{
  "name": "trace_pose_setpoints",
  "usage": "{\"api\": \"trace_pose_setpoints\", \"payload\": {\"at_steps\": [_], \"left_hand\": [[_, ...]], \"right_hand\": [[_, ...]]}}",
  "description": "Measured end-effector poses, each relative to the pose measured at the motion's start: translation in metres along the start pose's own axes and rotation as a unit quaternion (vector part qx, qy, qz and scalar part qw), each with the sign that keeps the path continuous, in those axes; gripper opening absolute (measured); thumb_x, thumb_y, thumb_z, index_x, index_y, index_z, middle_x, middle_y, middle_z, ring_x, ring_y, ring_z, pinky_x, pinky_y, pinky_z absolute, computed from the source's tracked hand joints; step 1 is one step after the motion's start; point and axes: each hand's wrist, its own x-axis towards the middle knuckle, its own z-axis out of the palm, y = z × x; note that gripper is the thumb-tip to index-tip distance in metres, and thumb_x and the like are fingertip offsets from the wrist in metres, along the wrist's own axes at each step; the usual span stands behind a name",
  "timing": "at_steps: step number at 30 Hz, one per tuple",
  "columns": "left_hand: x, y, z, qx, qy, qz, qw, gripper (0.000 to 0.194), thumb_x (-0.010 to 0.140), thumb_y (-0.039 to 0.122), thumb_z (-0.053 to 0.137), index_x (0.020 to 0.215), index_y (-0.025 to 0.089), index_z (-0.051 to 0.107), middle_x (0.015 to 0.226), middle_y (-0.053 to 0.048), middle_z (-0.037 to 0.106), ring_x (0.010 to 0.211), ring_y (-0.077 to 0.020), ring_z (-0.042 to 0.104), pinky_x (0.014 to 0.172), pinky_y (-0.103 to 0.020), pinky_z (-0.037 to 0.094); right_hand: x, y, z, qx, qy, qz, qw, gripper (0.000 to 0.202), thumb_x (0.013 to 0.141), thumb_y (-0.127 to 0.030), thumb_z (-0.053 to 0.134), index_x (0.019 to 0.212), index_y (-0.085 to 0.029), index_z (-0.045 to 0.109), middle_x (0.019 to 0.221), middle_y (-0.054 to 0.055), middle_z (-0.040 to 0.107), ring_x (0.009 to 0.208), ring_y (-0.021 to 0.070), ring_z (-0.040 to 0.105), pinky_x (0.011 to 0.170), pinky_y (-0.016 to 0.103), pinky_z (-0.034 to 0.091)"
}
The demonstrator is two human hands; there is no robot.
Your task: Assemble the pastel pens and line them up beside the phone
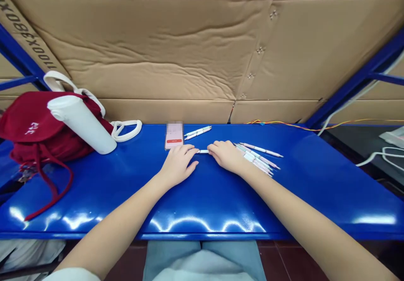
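A white pen (203, 151) lies crosswise between my two hands at the middle of the blue table (202, 197). My left hand (179, 163) is at its left end, fingers over the tip and thumb apart from them. My right hand (225, 155) has its fingers pressed together on the pen's right end. Just right of my right hand lies a loose pile of white and pink pens (257, 157), partly hidden by the hand. Beyond my hands a few white pens (198, 133) lie side by side, next to a phone (174, 137) with a lit screen.
A dark red bag (47, 125) with white straps stands at the left, a white bottle (83, 123) leaning on it. Cardboard (176, 54) walls the back. Coloured wires (284, 123) run along the back right edge, and white cables (378, 155) lie at the right.
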Motion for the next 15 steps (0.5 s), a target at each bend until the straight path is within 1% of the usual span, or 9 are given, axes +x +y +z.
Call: {"api": "trace_pose_setpoints", "payload": {"at_steps": [1, 3, 5, 6, 7, 9, 12, 15], "left_hand": [[0.004, 0.002, 0.003, 0.015, -0.014, 0.011, 1.0, 0.035, 0.089, 0.034, 0.048, 0.12, 0.019, 0.052, 0.121, -0.009, 0.055, 0.108, -0.0244, 0.05, 0.093, -0.04, 0.04], [0.015, 0.005, 0.008, 0.048, -0.048, 0.033, 0.997, 0.032, 0.091, 0.035, 0.045, 0.116, 0.017, 0.054, 0.113, -0.009, 0.058, 0.102, -0.0242, 0.051, 0.089, -0.039, 0.041], [0.026, 0.007, 0.014, 0.08, -0.088, 0.046, 0.992, 0.028, 0.092, 0.036, 0.041, 0.103, 0.016, 0.059, 0.098, -0.009, 0.06, 0.091, -0.0231, 0.053, 0.081, -0.036, 0.042], [0.03, 0.007, 0.016, 0.091, -0.1, 0.048, 0.99, 0.029, 0.094, 0.035, 0.038, 0.096, 0.016, 0.06, 0.093, -0.008, 0.06, 0.087, -0.0222, 0.054, 0.076, -0.034, 0.043], [0.033, 0.006, 0.018, 0.095, -0.106, 0.048, 0.989, 0.029, 0.094, 0.034, 0.037, 0.093, 0.016, 0.06, 0.091, -0.008, 0.059, 0.084, -0.0215, 0.054, 0.072, -0.033, 0.042], [0.034, 0.004, 0.02, 0.088, -0.096, 0.04, 0.991, 0.028, 0.094, 0.033, 0.037, 0.096, 0.018, 0.06, 0.091, -0.006, 0.058, 0.082, -0.0198, 0.054, 0.07, -0.031, 0.042], [0.03, -0.001, 0.02, 0.07, -0.082, 0.04, 0.993, 0.028, 0.095, 0.034, 0.036, 0.1, 0.019, 0.06, 0.094, -0.006, 0.057, 0.083, -0.0179, 0.054, 0.068, -0.028, 0.042], [0.026, -0.003, 0.02, 0.062, -0.066, 0.047, 0.995, 0.03, 0.095, 0.035, 0.036, 0.111, 0.023, 0.057, 0.097, -0.005, 0.057, 0.084, -0.0168, 0.054, 0.064, -0.026, 0.042]], "right_hand": [[-0.003, -0.004, 0.001, 0.017, -0.002, -0.004, 1.0, 0.025, 0.095, -0.028, 0.037, 0.1, -0.019, 0.059, 0.088, 0.008, 0.059, 0.08, 0.0189, 0.055, 0.074, 0.029, 0.036], [-0.008, -0.008, 0.003, 0.058, 0.0, -0.011, 0.998, 0.025, 0.095, -0.029, 0.036, 0.102, -0.019, 0.059, 0.088, 0.007, 0.057, 0.079, 0.0175, 0.055, 0.07, 0.027, 0.036], [-0.012, -0.008, 0.004, 0.101, 0.007, -0.017, 0.995, 0.026, 0.095, -0.029, 0.036, 0.103, -0.018, 0.059, 0.089, 0.007, 0.056, 0.08, 0.0166, 0.055, 0.072, 0.026, 0.038], [-0.013, -0.007, 0.004, 0.12, 0.011, -0.015, 0.993, 0.027, 0.095, -0.029, 0.037, 0.104, -0.018, 0.059, 0.09, 0.007, 0.056, 0.082, 0.0166, 0.056, 0.073, 0.026, 0.039], [-0.015, -0.004, 0.004, 0.136, 0.013, -0.012, 0.991, 0.027, 0.095, -0.029, 0.036, 0.103, -0.017, 0.06, 0.09, 0.007, 0.056, 0.083, 0.0168, 0.056, 0.075, 0.026, 0.04], [-0.018, 0.003, 0.002, 0.158, 0.011, 0.0, 0.987, 0.029, 0.096, -0.028, 0.036, 0.102, -0.016, 0.061, 0.089, 0.007, 0.057, 0.083, 0.0173, 0.056, 0.077, 0.027, 0.041], [-0.022, 0.011, 0.001, 0.161, -0.003, 0.011, 0.987, 0.028, 0.095, -0.024, 0.037, 0.098, -0.016, 0.063, 0.088, 0.007, 0.058, 0.082, 0.0182, 0.057, 0.077, 0.029, 0.042], [-0.023, 0.013, 0.003, 0.159, -0.002, 0.016, 0.987, 0.025, 0.093, -0.022, 0.039, 0.096, -0.015, 0.063, 0.087, 0.008, 0.059, 0.081, 0.0189, 0.057, 0.077, 0.03, 0.042]]}}
